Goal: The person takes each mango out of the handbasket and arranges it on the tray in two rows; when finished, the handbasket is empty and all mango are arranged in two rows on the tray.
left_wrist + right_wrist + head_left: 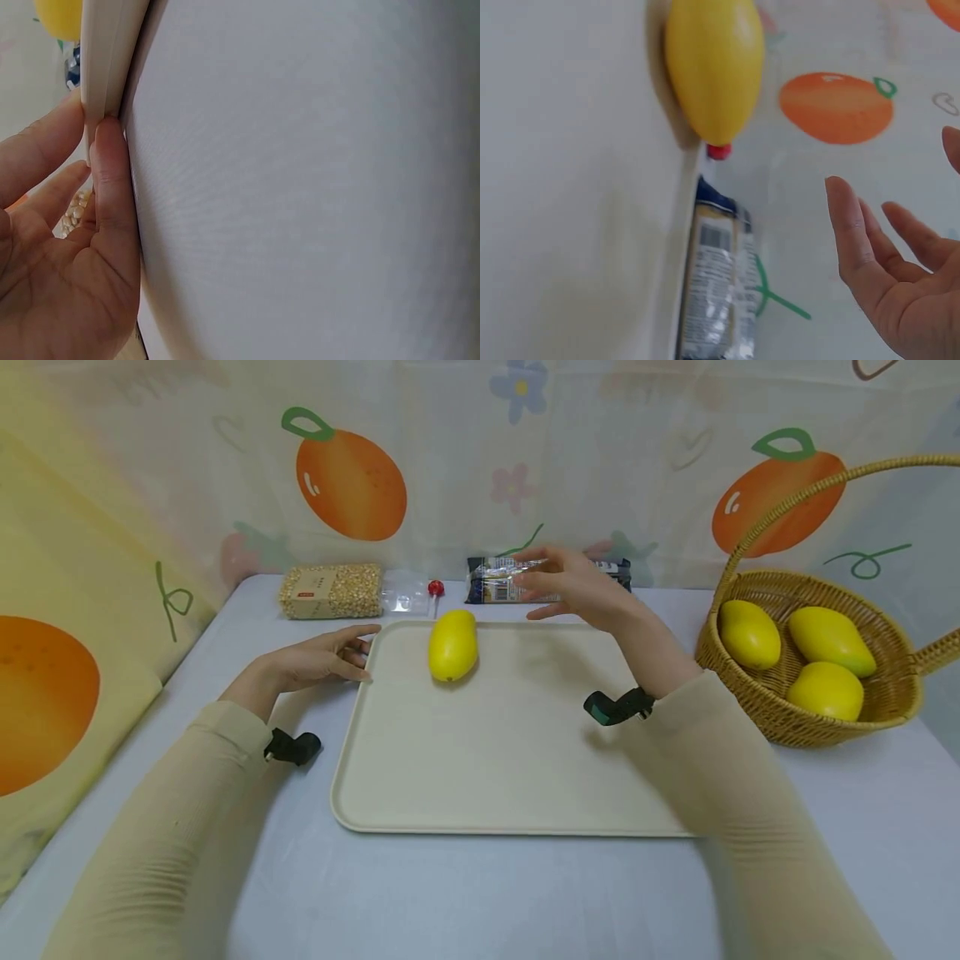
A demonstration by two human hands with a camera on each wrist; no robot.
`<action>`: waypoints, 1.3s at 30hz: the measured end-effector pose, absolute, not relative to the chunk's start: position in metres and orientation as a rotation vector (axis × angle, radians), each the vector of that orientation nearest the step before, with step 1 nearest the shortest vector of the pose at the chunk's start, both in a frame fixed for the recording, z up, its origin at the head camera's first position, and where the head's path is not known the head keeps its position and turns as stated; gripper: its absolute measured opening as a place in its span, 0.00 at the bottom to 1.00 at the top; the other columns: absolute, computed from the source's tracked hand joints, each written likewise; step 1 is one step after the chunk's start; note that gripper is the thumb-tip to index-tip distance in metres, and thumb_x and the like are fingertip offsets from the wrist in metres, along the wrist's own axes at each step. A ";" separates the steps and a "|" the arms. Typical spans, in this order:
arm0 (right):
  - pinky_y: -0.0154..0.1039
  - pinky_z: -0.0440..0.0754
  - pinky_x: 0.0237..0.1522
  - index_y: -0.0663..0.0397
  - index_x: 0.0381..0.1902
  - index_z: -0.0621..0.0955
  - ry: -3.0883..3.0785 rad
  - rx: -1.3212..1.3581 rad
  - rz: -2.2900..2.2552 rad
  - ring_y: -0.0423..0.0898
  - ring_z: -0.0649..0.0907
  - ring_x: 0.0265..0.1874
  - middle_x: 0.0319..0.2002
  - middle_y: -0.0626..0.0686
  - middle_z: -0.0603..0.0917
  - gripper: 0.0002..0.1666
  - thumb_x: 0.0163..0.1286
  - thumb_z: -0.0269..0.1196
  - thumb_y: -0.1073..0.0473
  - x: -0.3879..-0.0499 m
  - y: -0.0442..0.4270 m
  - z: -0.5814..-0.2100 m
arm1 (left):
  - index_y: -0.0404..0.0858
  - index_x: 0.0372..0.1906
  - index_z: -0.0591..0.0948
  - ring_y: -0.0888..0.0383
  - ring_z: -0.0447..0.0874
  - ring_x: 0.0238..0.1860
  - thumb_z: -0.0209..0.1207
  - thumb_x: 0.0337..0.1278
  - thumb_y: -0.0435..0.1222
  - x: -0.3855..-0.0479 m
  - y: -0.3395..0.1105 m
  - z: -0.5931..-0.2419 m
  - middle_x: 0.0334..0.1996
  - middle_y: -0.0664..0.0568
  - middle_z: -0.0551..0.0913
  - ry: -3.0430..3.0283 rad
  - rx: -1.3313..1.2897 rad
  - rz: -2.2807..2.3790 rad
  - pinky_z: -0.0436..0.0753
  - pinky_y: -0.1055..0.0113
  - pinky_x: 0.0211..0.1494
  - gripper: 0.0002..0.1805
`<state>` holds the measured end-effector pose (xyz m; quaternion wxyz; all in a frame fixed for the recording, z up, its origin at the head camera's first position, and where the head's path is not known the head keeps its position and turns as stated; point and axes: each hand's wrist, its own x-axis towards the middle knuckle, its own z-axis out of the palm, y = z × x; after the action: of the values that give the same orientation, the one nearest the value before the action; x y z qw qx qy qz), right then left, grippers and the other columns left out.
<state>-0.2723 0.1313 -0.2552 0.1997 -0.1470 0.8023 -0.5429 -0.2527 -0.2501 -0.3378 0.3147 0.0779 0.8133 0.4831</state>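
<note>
Fruit-print cloth (450, 485) is the backdrop. White surface (480, 902) carries the lot. Beige tray (465, 760) sits mid-surface, right end partly hidden by the right forearm. Wicker basket (750, 714) with arched handle stands right of the tray, three yellow mangoes (825, 639) inside. Left hand (318, 658) at the tray's left edge near the far corner: fingers loosely extended, touching the rim. Right hand (577, 585) raised over the tray's far side, fingers open, apart, slightly bent. Dark printed pack (491, 583) lies behind the tray, partly covered by that hand in the head view. Grain pack (330, 592) lies beyond the left hand. Single mango (453, 646) lies on the tray, near far edge, left of middle. Red lollipop (436, 587) just behind it
</note>
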 end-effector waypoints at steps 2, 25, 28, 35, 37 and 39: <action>0.47 0.83 0.56 0.49 0.72 0.63 2.256 -0.422 -1.557 0.52 0.77 0.59 0.70 0.56 0.67 0.34 0.73 0.58 0.50 -0.269 0.141 -0.248 | 0.49 0.80 0.46 0.58 0.63 0.51 0.60 0.63 0.30 -0.253 -0.250 -0.338 0.56 0.49 0.59 2.144 0.202 1.271 0.74 0.73 0.49 0.48; 0.28 0.84 0.44 0.49 0.66 0.73 2.320 -0.464 -1.868 0.43 0.82 0.49 0.57 0.47 0.77 0.25 0.72 0.60 0.58 -0.243 0.256 -0.207 | 0.48 0.80 0.44 0.59 0.63 0.51 0.59 0.64 0.30 -0.251 -0.249 -0.336 0.58 0.48 0.57 2.164 0.234 1.232 0.73 0.75 0.50 0.48; 0.29 0.85 0.43 0.52 0.65 0.73 2.246 -0.461 -1.973 0.43 0.84 0.48 0.56 0.48 0.78 0.24 0.72 0.60 0.60 -0.241 0.270 -0.205 | 0.47 0.80 0.44 0.59 0.63 0.51 0.59 0.64 0.29 -0.251 -0.250 -0.336 0.58 0.48 0.57 2.162 0.238 1.234 0.73 0.75 0.50 0.48; 0.34 0.86 0.43 0.58 0.63 0.74 2.034 -0.538 -2.168 0.45 0.87 0.45 0.51 0.53 0.81 0.21 0.74 0.54 0.68 -0.240 0.305 -0.208 | 0.48 0.80 0.44 0.58 0.63 0.52 0.59 0.64 0.30 -0.251 -0.250 -0.336 0.58 0.48 0.57 2.167 0.235 1.224 0.72 0.74 0.51 0.48; 0.36 0.87 0.43 0.60 0.64 0.74 1.968 -0.564 -2.205 0.47 0.87 0.45 0.50 0.54 0.82 0.21 0.74 0.52 0.70 -0.241 0.315 -0.211 | 0.48 0.80 0.44 0.58 0.63 0.52 0.59 0.64 0.30 -0.252 -0.249 -0.336 0.58 0.49 0.57 2.166 0.230 1.226 0.72 0.74 0.51 0.48; 0.37 0.87 0.43 0.62 0.64 0.74 1.934 -0.588 -2.213 0.47 0.87 0.45 0.50 0.55 0.83 0.22 0.75 0.49 0.71 -0.243 0.325 -0.215 | 0.49 0.80 0.44 0.58 0.63 0.52 0.59 0.64 0.30 -0.252 -0.249 -0.336 0.58 0.49 0.58 2.166 0.226 1.226 0.72 0.74 0.51 0.48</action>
<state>-0.2426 0.3245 -0.2146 0.0721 -0.1957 0.6435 -0.7365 -0.2516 -0.2490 -0.3364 0.3156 0.0858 0.8224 0.4655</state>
